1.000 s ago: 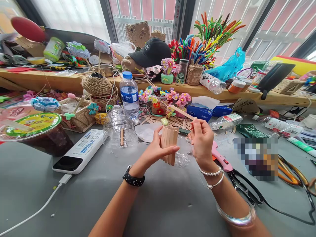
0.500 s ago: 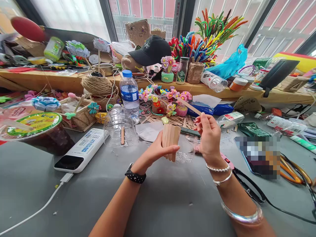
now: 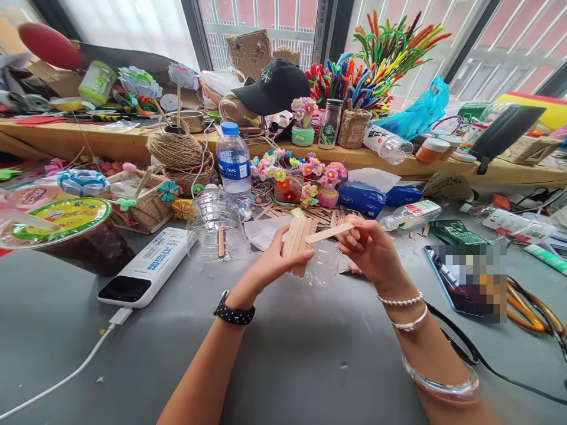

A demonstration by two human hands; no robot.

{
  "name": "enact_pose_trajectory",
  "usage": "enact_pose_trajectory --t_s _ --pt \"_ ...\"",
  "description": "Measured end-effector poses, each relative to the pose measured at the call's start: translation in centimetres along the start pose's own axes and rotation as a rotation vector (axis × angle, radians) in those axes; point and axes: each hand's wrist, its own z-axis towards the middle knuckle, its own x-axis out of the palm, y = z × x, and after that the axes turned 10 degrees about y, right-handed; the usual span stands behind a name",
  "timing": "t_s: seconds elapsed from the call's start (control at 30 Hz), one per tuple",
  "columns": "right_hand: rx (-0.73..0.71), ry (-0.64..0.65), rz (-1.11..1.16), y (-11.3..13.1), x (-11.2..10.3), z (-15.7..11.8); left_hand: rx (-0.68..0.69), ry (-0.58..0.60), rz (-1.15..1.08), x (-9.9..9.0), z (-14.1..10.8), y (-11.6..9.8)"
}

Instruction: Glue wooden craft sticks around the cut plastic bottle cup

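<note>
My left hand point(image 3: 271, 267) is wrapped round a small piece built of popsicle sticks point(image 3: 297, 242), set side by side and held tilted above the table. Between the thumb and fingers of my right hand point(image 3: 370, 251) is a single popsicle stick point(image 3: 328, 232), whose free end points left and reaches the right edge of that piece; whether they touch I cannot tell. Behind both hands lies a pile of loose popsicle sticks point(image 3: 325, 216). A glue gun's tip point(image 3: 352, 269) shows partly under my right hand.
A clear cut plastic bottle point(image 3: 215, 230) with one stick stands left of my hands, near a water bottle point(image 3: 233, 168). A white power bank point(image 3: 148, 268) and a lidded drink cup point(image 3: 84, 236) are further left. On the right lie a phone point(image 3: 447, 283) and orange-handled scissors point(image 3: 527, 310).
My right hand has lowered its popsicle stick, bringing the free end down to the piece in my left hand. The left hand has shifted slightly left and tilted the piece.
</note>
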Motion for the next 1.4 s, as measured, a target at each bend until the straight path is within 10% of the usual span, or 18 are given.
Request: enact_pose_trajectory --t_s 0.63,0.97,1.4 --pt "-0.144 -0.069 0.057 -0.1 -2.0 -0.1 0.098 0.112 0.052 0.8 0.4 0.4" --pt "-0.233 -0.211 0.267 -1.4 -1.2 0.6 0.099 -0.079 -0.013 1.6 1.1 1.3" --pt "0.000 -0.175 0.123 -0.8 -1.6 -1.1 0.164 0.008 0.203 0.5 0.2 1.1"
